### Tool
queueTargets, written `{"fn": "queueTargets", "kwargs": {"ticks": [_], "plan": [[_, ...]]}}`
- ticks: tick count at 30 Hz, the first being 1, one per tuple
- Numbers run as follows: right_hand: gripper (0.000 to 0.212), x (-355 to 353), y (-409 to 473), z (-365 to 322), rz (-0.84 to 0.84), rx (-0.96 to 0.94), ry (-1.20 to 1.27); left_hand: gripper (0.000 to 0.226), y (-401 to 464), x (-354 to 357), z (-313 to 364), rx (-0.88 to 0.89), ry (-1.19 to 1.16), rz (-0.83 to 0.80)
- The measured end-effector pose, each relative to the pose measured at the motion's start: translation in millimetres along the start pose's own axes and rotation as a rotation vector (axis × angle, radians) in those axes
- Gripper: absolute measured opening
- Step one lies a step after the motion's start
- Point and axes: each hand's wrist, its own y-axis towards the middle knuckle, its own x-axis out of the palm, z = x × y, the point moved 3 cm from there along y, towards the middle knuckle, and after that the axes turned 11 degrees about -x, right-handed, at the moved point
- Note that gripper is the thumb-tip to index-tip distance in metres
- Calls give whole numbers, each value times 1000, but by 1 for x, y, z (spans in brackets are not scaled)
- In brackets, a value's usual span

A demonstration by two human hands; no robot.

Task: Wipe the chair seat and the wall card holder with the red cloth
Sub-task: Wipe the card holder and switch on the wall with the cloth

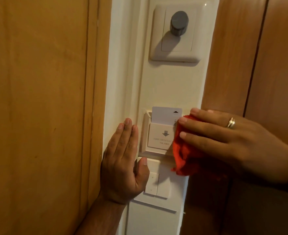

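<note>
The white wall card holder sits on a narrow cream wall strip, with a white key card standing in its slot. My right hand presses the red cloth flat against the holder's right side; the cloth covers that edge. My left hand lies flat on the wall just left of the holder, fingers together and pointing up, thumb resting on the switch plate below. The chair is out of view.
Above the holder is a white plate with a grey round knob. Below it is a white double rocker switch. A wooden door frame stands to the left and wooden panelling to the right.
</note>
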Motion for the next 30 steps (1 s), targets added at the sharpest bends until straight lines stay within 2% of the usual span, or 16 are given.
{"fn": "queueTargets", "kwargs": {"ticks": [5,8,10,13,16,18,21,23,25,28,30], "plan": [[54,13,-4,-28,-43,-205,-64,64,-2,0,-2,-11,9,-4],[53,-1,12,-20,6,-95,-40,63,-1,1,-1,-3,10,1],[48,-2,23,-29,14,-124,-18,61,0,0,-2,8,11,-1],[57,-4,35,-38,-50,-182,16,60,-1,0,-2,10,7,-6],[58,-16,48,-24,-69,-56,45,66,0,2,-1,17,-11,-5],[54,-17,56,-25,-110,-95,56,68,-1,2,-2,22,-8,0],[48,-11,55,-34,-180,-227,98,57,-1,1,-2,20,-9,9],[56,-18,58,-23,-188,-164,151,58,0,1,-1,14,-26,8],[48,-26,68,-16,-169,-90,152,60,1,1,0,13,-41,23],[46,-22,75,-21,-197,-128,99,59,0,1,0,25,-41,40],[52,-23,71,-23,-221,-125,160,61,0,1,-1,15,-29,34]]}}
